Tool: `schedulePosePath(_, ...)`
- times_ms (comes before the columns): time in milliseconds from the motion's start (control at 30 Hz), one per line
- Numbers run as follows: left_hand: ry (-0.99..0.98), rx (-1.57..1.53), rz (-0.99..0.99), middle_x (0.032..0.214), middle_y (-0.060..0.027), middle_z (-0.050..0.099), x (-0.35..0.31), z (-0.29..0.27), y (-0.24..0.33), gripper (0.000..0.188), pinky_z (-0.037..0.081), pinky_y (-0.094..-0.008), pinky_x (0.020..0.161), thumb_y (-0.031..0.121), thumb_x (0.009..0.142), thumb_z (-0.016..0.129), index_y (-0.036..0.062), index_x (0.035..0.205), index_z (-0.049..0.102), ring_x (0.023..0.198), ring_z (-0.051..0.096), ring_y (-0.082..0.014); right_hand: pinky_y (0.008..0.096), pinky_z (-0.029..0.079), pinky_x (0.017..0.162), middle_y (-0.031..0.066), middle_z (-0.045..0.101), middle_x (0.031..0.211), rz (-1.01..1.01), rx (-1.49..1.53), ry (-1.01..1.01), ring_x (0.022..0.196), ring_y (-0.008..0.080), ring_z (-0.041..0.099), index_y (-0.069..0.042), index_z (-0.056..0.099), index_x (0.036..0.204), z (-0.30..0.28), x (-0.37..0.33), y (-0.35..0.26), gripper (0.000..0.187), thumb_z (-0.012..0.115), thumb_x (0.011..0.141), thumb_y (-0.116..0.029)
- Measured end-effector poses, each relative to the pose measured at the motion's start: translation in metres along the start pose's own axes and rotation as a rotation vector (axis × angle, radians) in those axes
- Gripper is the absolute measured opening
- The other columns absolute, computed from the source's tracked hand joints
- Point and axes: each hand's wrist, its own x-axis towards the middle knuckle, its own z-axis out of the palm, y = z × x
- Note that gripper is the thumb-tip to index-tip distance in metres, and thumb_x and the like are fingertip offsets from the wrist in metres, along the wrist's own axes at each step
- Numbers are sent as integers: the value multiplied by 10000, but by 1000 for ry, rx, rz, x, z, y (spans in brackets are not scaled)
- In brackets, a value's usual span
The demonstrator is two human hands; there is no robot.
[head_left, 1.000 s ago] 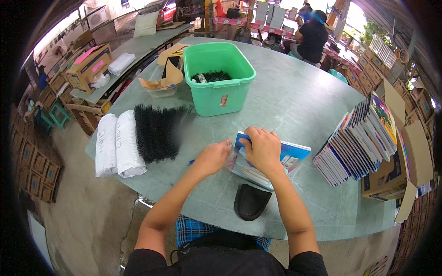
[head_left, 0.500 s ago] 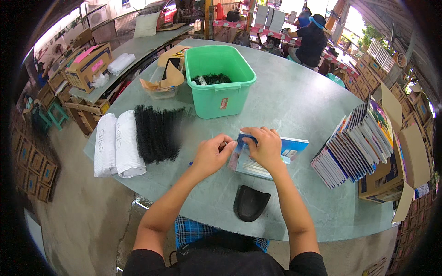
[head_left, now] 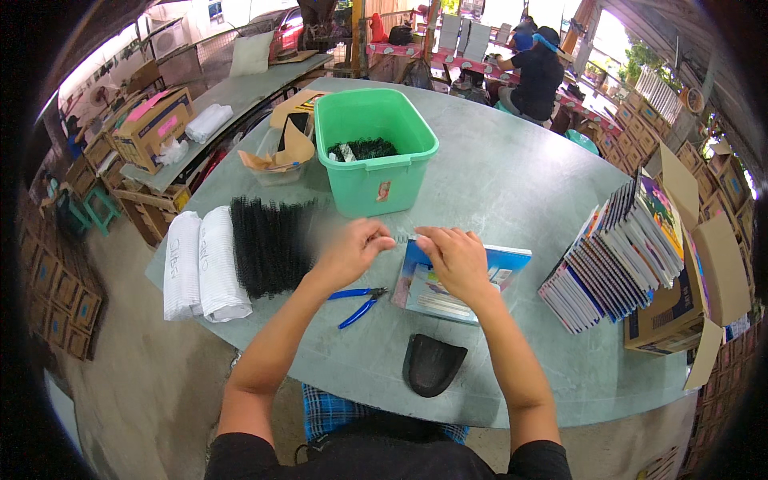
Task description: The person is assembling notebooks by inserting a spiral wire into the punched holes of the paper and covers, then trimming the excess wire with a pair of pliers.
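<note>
My left hand (head_left: pixel 350 250) is closed in a pinch on one end of a thin dark binding coil (head_left: pixel 402 238). The coil runs toward the top left corner of a small stack of blue-covered books (head_left: pixel 448 300) on the table. My right hand (head_left: pixel 458 260) grips the top book's far edge, thumb toward me and fingers over the top; its fingertips are close to the coil. Blue-handled pliers (head_left: pixel 358 302) lie spread on the table below my left hand. A black curved block (head_left: pixel 436 366) sits nearer to me.
Black coils (head_left: pixel 268 248) are piled beside two white wrapped bundles (head_left: pixel 220 260) at left. A green tub (head_left: pixel 376 184) with black pieces inside stands beyond my hands. Stacked spiral notebooks (head_left: pixel 608 256) lean by an open carton (head_left: pixel 668 312) at right. A person (head_left: pixel 538 80) sits far off.
My left hand has shifted left, away from the books, and a short length of coil now shows between the hands. The pliers have come into view. My right hand stays at the book's edge.
</note>
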Motion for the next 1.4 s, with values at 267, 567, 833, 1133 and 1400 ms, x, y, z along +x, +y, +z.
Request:
schedulePosePath(267,341,368,299,763,-119,566,2,14,12,269,448,-393,672,277,815,619,44,945,585,907,560,-281,372,432,703,45,632,838,63,273,35,818,251,595,-119,592,935,10,6,9,182,653,765,-128)
schedulePosePath(567,-444,-145,-35,900,-164,606,-85,116,16,376,468,-427,790,263,753,689,19,1015,575,896,582,-341,379,422,718,74,641,837,61,-39,188,850,279,583,-112,632,887,-14,-6,10,131,624,807,-215)
schedulePosePath(833,248,180,146,994,-124,604,-14,2,25,415,458,-306,812,55,721,689,78,1130,617,919,591,-244,354,378,706,27,643,751,160,-39,5,750,208,590,-126,656,824,-39,-25,34,144,621,817,-265)
schedulePosePath(1133,97,99,162,927,-117,634,-34,0,28,388,473,-333,822,25,723,662,71,1107,627,888,605,-243,354,364,651,3,631,748,75,-20,42,711,198,573,-145,646,828,-20,-20,27,93,620,805,-232)
schedulePosePath(1400,-239,44,125,976,-195,576,-77,56,-12,357,482,-406,772,193,819,617,59,1140,534,857,574,-365,361,394,724,45,601,894,3,-120,147,831,230,575,-103,602,979,-6,-11,0,219,623,762,-93)
